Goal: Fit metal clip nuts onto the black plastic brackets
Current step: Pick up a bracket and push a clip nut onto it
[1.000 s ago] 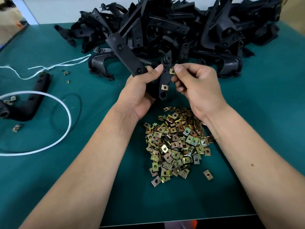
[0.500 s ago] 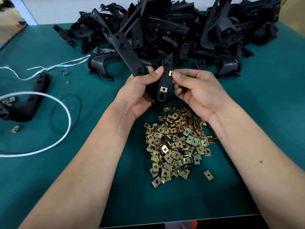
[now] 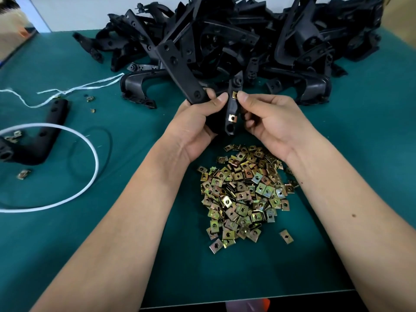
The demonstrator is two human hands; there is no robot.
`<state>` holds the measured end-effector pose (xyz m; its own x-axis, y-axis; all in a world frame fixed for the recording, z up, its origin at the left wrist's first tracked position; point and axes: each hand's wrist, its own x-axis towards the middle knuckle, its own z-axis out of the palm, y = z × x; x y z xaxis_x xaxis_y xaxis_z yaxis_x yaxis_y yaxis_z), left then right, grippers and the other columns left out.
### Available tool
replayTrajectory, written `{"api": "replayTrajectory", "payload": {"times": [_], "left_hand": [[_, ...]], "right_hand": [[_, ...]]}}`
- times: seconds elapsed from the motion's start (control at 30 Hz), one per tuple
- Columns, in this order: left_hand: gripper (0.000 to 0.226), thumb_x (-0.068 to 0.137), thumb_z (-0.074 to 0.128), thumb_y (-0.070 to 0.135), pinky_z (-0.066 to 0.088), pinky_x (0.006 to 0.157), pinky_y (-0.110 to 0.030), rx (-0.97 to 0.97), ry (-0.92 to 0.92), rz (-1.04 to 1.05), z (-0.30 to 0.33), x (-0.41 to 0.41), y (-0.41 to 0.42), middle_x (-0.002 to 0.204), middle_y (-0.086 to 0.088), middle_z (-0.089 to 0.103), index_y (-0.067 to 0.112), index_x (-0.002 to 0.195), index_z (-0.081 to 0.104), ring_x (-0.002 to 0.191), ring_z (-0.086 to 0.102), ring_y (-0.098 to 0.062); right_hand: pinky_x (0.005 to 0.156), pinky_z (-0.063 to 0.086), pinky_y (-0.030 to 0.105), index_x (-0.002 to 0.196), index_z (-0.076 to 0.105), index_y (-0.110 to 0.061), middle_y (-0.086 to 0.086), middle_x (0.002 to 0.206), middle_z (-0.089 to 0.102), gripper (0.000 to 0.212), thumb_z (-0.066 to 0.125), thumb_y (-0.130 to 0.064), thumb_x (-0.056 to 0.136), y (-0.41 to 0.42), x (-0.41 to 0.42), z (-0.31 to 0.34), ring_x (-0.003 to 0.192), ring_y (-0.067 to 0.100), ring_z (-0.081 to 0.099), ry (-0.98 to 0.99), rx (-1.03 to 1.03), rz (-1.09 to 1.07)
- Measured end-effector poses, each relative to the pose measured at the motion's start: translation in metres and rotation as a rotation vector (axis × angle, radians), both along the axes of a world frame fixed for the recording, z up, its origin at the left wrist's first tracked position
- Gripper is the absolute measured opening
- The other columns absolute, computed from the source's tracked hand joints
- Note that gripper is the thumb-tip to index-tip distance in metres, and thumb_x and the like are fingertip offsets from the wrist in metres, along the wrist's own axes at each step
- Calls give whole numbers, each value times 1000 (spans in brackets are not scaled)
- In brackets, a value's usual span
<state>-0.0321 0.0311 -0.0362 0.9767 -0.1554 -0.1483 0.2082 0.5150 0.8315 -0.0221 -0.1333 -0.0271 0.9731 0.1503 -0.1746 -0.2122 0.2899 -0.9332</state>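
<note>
My left hand (image 3: 198, 122) grips a black plastic bracket (image 3: 180, 73) above the table, its long arm pointing up and left. A narrower arm of the bracket stands between my hands and carries a fitted clip nut (image 3: 233, 118) low down. My right hand (image 3: 270, 118) pinches a second clip nut (image 3: 234, 95) against that arm's upper part with thumb and forefinger. Below my hands lies a heap of brass-coloured clip nuts (image 3: 245, 194) on the green mat.
A big pile of black brackets (image 3: 258, 41) fills the back of the table. At the left lie one bracket (image 3: 45, 136) with clip nuts, a white loop of cord (image 3: 90, 185), a white string (image 3: 74, 88) and a few stray nuts (image 3: 23, 174). The table's front edge (image 3: 247, 299) is near.
My right hand has brought the pinched clip nut in from the right onto the bracket's narrow arm. The bracket and left hand have shifted slightly lower.
</note>
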Motion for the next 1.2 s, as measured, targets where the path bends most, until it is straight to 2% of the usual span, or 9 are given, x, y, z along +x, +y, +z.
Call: {"api": "replayTrajectory", "payload": {"times": [0.13, 0.33, 0.5, 0.57, 0.67, 0.8, 0.93, 1.07, 1.2], "left_hand": [[28, 95, 64, 3, 50, 101, -56, 1, 2, -27, 0, -1, 2, 96, -9, 75, 19, 76, 52, 95, 72, -30], [28, 96, 64, 5, 58, 77, -41, 10, 48, -75, 3, -2, 0, 87, -2, 76, 21, 78, 50, 84, 75, -22], [27, 97, 63, 6, 58, 84, -47, 15, 56, -76, 4, -2, -3, 93, -6, 75, 21, 79, 50, 90, 72, -26], [26, 97, 63, 4, 58, 87, -49, 22, 47, -3, 3, -3, -8, 95, -8, 74, 20, 80, 52, 92, 70, -27], [25, 97, 58, -6, 61, 77, -42, 44, -16, 161, 4, -7, -16, 90, -8, 72, 17, 86, 55, 83, 71, -22], [29, 96, 48, -16, 56, 88, -40, 178, -151, 344, 15, -13, -25, 92, -8, 62, 13, 90, 50, 88, 64, -21], [30, 95, 47, -17, 45, 108, -54, 295, -218, 395, 35, -21, -54, 102, -11, 56, 13, 93, 50, 101, 57, -25], [30, 90, 50, -13, 45, 106, -54, 435, -287, 328, 59, -22, -114, 101, -10, 55, 16, 92, 50, 99, 56, -25], [29, 88, 51, -10, 51, 93, -40, 461, -405, 104, 73, -35, -210, 95, -6, 54, 18, 90, 47, 90, 53, -17]], "right_hand": [[57, 42, 18, 89, 76, -5, 2, 77, 66, 5, 72, -6, 91, 0, -2, 0, 65, 6, 53, -27, 20, 11], [59, 38, 17, 85, 71, -5, 4, 77, 62, 11, 66, -4, 94, -6, -2, 4, 65, 6, 49, -157, -87, 53], [64, 43, 20, 86, 74, -7, 8, 83, 63, 10, 68, -6, 95, -6, -2, 3, 68, 9, 51, -174, -137, 43], [68, 50, 25, 91, 77, -8, 7, 85, 68, 10, 69, -10, 96, -1, -2, 2, 72, 12, 58, -231, -237, -37], [81, 59, 33, 99, 79, -16, -3, 88, 78, 12, 73, -25, 94, 4, -3, 3, 86, 13, 73, -369, -459, -138], [78, 57, 19, 102, 74, -36, -11, 85, 76, 27, 87, -37, 79, 2, -9, 11, 83, 0, 72, -417, -658, -119], [84, 55, 15, 114, 77, -17, -14, 94, 74, 35, 87, -22, 80, -17, -12, 26, 90, -4, 70, -459, -575, -241], [78, 58, 28, 93, 80, -15, -4, 81, 78, 9, 79, -10, 86, -68, -27, 41, 77, 4, 70, -488, -550, -340], [72, 49, 36, 96, 75, -7, 4, 79, 65, 8, 70, -10, 91, -164, -64, 45, 74, 14, 55, -420, -493, -514]]}}
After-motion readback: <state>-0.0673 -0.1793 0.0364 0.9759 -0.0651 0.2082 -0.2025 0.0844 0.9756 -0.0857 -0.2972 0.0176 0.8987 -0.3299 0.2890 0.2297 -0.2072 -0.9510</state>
